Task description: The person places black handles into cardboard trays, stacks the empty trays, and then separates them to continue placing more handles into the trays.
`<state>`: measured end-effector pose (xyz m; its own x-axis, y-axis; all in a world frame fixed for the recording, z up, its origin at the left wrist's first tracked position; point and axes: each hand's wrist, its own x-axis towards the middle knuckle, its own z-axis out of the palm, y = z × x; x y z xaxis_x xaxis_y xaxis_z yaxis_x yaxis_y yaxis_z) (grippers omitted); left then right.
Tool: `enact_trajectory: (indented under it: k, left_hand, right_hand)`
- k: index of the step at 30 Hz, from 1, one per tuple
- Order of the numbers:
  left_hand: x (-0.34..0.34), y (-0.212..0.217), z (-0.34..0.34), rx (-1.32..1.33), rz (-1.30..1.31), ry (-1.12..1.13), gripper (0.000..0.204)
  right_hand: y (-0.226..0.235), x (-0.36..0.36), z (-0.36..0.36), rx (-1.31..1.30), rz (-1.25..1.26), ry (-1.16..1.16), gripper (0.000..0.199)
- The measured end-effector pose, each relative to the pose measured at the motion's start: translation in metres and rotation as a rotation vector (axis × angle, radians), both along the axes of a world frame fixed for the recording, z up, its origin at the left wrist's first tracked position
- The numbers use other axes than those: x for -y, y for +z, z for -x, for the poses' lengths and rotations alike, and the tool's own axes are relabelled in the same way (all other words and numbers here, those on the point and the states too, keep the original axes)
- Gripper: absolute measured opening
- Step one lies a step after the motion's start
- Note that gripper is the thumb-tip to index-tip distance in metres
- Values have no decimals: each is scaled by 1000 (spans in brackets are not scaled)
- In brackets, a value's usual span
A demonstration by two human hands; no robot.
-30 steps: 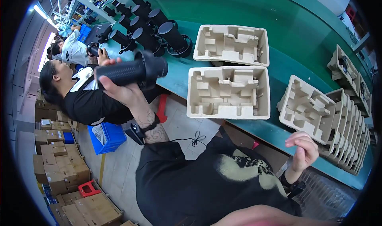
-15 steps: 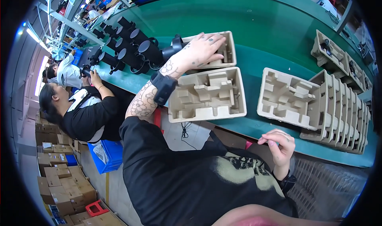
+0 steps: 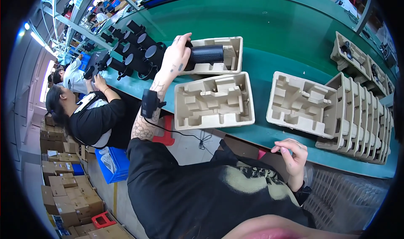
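Observation:
My left hand (image 3: 176, 57) is bent over the left end of a black cylindrical device (image 3: 207, 54), fingers closed round it. The device lies on its side in a moulded pulp tray (image 3: 235, 66), its ribbed barrel pointing right; the end under my palm is hidden. Nearer to me sits another pulp tray (image 3: 185, 115) of the same kind, with nothing in its hollows. My right hand (image 3: 295, 155) is held off the table's near edge, with loosely bent fingers, thumb apart and nothing in it.
Several upright black cylinders (image 3: 136, 63) stand at the left. A row of nested pulp trays (image 3: 357, 125) is on the right, a loaded tray (image 3: 338, 56) behind it. A co-worker (image 3: 94, 117) sits at the left, handling a black device. A red stool (image 3: 163, 134) stands below the table edge.
My left hand has drawn back leftward from over the far tray to the device's left end, uncovering its barrel. The right hand has hardly moved.

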<state>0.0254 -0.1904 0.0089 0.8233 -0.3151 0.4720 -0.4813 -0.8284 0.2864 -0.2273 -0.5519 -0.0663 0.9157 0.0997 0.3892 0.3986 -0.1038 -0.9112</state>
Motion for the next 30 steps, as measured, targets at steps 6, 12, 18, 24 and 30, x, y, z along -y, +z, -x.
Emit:
enact_trajectory:
  k: [6,12,18,24,30]
  left_hand:
    - [16,-21,1,10,-59,47,37]
    - [19,-5,12,-250,136,36,35]
    - [-18,-10,8,60,-95,15,38]
    - [-33,30,14,334,247,131,44]
    - [-110,-70,-9,327,543,517,72]
  right_hand:
    - [6,-8,-6,55,18,35,18]
    - [-2,-6,1,-2,53,-10,18]
    - [-11,1,-1,-52,58,-71,19]
    - [-3,-6,-7,0,119,-80,17]
    - [-11,-4,-5,-30,65,-77,17]
